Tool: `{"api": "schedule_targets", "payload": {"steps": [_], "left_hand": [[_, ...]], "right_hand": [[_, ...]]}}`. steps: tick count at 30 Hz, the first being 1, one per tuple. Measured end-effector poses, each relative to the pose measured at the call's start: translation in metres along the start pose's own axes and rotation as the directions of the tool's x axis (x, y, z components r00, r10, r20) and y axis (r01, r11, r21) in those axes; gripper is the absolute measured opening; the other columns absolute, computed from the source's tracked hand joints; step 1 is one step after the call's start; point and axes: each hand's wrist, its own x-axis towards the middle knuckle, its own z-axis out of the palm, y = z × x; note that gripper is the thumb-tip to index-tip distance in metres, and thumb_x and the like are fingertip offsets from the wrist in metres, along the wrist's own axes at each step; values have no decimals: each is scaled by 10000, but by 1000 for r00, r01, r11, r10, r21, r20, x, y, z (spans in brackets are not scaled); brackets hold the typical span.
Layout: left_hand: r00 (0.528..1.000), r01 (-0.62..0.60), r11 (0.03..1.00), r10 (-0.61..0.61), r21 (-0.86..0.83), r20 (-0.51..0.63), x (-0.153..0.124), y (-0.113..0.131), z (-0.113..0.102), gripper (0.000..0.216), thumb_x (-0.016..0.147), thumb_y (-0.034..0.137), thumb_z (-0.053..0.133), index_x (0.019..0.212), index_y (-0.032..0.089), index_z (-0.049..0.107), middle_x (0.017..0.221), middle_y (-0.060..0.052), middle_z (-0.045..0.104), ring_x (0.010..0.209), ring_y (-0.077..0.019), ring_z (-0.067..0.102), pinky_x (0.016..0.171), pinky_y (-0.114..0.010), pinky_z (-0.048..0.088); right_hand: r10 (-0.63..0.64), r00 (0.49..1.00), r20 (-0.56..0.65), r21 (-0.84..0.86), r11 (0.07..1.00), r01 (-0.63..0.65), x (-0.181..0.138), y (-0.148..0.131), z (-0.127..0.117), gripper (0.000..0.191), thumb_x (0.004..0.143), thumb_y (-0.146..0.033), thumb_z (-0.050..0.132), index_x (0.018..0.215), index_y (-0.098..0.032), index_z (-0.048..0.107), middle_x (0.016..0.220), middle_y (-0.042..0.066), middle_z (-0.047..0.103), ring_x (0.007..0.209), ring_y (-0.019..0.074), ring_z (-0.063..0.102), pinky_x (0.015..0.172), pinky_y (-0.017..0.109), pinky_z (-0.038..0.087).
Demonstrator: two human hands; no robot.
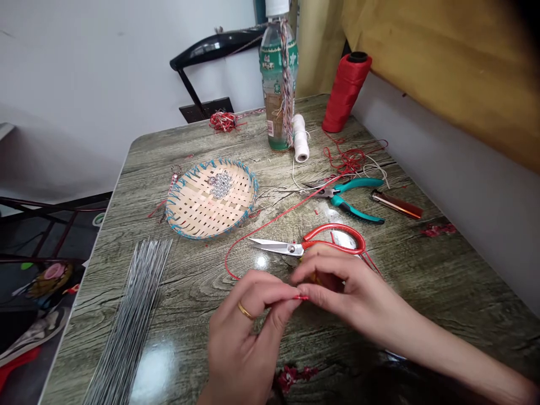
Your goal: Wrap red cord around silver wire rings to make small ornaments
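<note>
My left hand (248,332), with a ring on one finger, pinches a short bit of red cord (301,297) between thumb and fingertip. Meeting it from the right, my right hand (350,281) has curled fingers, its thumb on the other end of that red bit. A long red cord (261,224) loops across the table and passes behind my left hand. Just beyond my right hand lie red-handled scissors (291,248), blades pointing left. Below the hands, a small red and pink braided piece (289,377) rests on the table, partly hidden.
A woven bamboo tray (194,208) holds small silvery beads. Bundled metal wires (130,320) lie at left. Teal pliers (354,199), a lighter (396,204) and tangled red cord (350,162) are at right. Behind stand a bottle (272,84), white spool (300,138) and red spool (346,93).
</note>
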Motion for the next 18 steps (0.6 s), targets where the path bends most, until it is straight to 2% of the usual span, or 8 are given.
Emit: {"api": "schedule_targets", "payload": {"steps": [2, 3, 8, 11, 13, 15, 17, 18], "left_hand": [[997, 40, 999, -41, -24, -65, 1, 0, 1, 203, 780, 31, 602, 802, 227, 648, 768, 12, 585, 705, -118, 566, 618, -217, 458], [995, 53, 998, -56, -30, -86, 1, 0, 1, 198, 777, 34, 604, 795, 226, 649, 774, 9, 574, 709, -121, 559, 614, -219, 456], [992, 86, 994, -92, -70, -85, 2, -1, 4, 185, 769, 50, 614, 790, 230, 651, 770, 10, 536, 722, -125, 533, 610, -214, 442], [977, 213, 959, -214, -185, 13, 5, 0, 3, 129, 773, 90, 617, 740, 212, 642, 737, 11, 525, 700, -125, 516, 601, -215, 423], [927, 374, 873, -348, -312, 136, 8, 2, 1, 99, 760, 127, 636, 687, 194, 633, 706, 12, 521, 682, -125, 500, 590, -214, 405], [844, 537, 732, -470, -419, 259, 10, 4, 0, 108, 735, 161, 664, 636, 179, 623, 664, 22, 502, 645, -115, 461, 582, -211, 377], [770, 634, 606, -552, -481, 319, 11, 4, -1, 138, 712, 183, 686, 595, 168, 615, 627, 32, 474, 617, -105, 415, 580, -212, 349], [751, 652, 568, -576, -502, 324, 11, 4, 0, 144, 702, 188, 694, 585, 164, 615, 619, 33, 467, 614, -104, 400, 583, -214, 339]], "right_hand": [[-121, 981, -149, -129, 986, 102, -2, -1, 2, 147, 822, -160, 577, 965, -180, 603, 900, 31, 528, 785, 136, 488, 673, 253, 384], [-170, 969, -179, -161, 977, 142, -3, -1, 3, 187, 807, -130, 574, 987, -178, 589, 919, 35, 519, 771, 131, 485, 662, 249, 390], [-296, 951, -93, -172, 945, 277, -7, -2, 5, 47, 813, -143, 589, 858, -155, 600, 826, 30, 547, 761, 133, 516, 645, 246, 410], [-295, 952, -84, -171, 945, 278, -5, 0, 5, 62, 851, -166, 564, 805, -149, 602, 766, 24, 547, 712, 125, 511, 611, 249, 401], [-297, 950, -96, -165, 946, 279, -4, 2, 4, 68, 857, -162, 562, 803, -154, 604, 760, 19, 547, 713, 121, 510, 611, 245, 402], [-310, 940, -140, -165, 944, 286, -3, 3, 5, 36, 847, -154, 576, 821, -159, 601, 783, 19, 545, 716, 113, 507, 598, 229, 403], [-347, 917, -196, -183, 932, 313, -5, 2, 6, 44, 812, -118, 595, 829, -155, 580, 799, 19, 530, 687, 101, 492, 557, 214, 395], [-376, 903, -210, -201, 920, 336, -6, 2, 7, 80, 784, -94, 601, 827, -152, 566, 799, 19, 522, 682, 101, 491, 545, 212, 396]]}}
